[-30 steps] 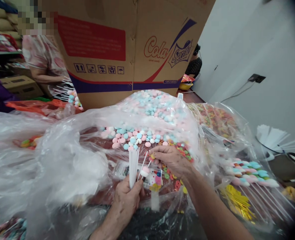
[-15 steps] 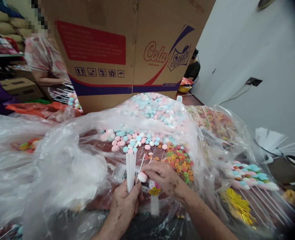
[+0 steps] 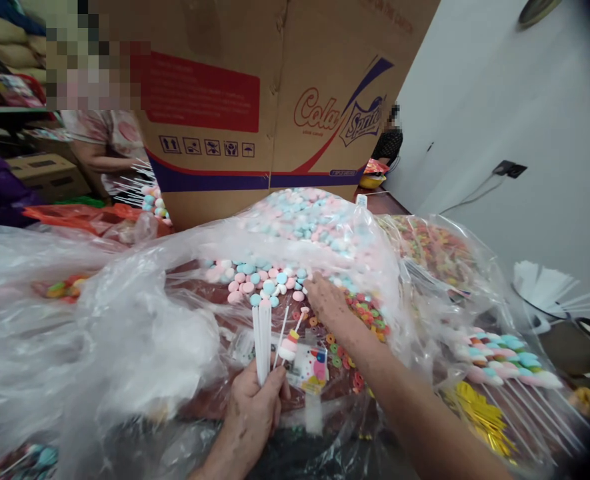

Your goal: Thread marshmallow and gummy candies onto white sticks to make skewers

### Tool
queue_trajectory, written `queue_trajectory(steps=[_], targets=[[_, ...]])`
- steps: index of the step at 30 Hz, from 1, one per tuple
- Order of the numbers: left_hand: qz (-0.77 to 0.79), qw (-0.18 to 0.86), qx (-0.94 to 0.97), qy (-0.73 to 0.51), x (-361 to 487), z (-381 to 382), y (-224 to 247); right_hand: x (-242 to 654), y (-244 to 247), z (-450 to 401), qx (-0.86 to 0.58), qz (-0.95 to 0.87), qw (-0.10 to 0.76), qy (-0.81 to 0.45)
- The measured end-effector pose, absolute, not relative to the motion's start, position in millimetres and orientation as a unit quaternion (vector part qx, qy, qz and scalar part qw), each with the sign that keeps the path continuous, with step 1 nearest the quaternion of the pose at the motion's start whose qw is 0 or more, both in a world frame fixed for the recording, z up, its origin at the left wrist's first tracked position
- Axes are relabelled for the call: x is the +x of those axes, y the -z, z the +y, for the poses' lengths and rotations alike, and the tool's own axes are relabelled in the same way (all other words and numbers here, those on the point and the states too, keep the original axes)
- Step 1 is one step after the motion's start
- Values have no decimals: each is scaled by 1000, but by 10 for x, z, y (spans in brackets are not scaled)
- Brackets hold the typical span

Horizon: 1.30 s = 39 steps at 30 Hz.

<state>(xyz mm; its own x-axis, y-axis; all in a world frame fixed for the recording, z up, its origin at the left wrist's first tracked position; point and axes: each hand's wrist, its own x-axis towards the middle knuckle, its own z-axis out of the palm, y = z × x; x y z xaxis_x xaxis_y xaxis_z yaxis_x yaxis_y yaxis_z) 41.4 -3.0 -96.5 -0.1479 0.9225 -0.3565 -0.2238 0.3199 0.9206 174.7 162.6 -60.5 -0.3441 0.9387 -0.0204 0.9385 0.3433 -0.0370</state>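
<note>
My left hand (image 3: pixel 257 400) is closed around a bundle of white sticks (image 3: pixel 261 340). One separate stick in that hand carries pink and white candies with a yellow-orange ring (image 3: pixel 289 345), its bare tip pointing up. My right hand (image 3: pixel 322 293) reaches to the edge of the pink, blue and white round candies (image 3: pixel 269 287); its fingertips are blurred, and whether they hold one is unclear. Coloured ring candies (image 3: pixel 367 313) lie beside and under my right wrist. A printed packet (image 3: pixel 307 367) lies behind the threaded stick.
A large cardboard box (image 3: pixel 215 160) stands behind the candy bag (image 3: pixel 315 213). Plastic bags spread on both sides. Finished candy sticks (image 3: pixel 505 357) and gold ties (image 3: pixel 479 413) lie at the right. A person (image 3: pixel 107 143) is at the back left.
My right hand has moved from the candy on the stick up to the round candies. A yellow-orange ring now shows above the pink candy. The view has shifted slightly.
</note>
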Motion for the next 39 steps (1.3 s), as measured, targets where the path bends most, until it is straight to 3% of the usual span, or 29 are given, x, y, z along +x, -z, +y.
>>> queue_trajectory(steps=[13, 30, 39], targets=[[575, 576, 303, -495, 408, -55, 983, 1718, 545, 1654, -582, -806, 92, -58], [569, 576, 308, -500, 409, -51, 1011, 1597, 452, 1800, -522, -850, -51, -53], [572, 575, 300, -502, 410, -40, 1000, 1510, 574, 1726, -531, -845, 8, -60]])
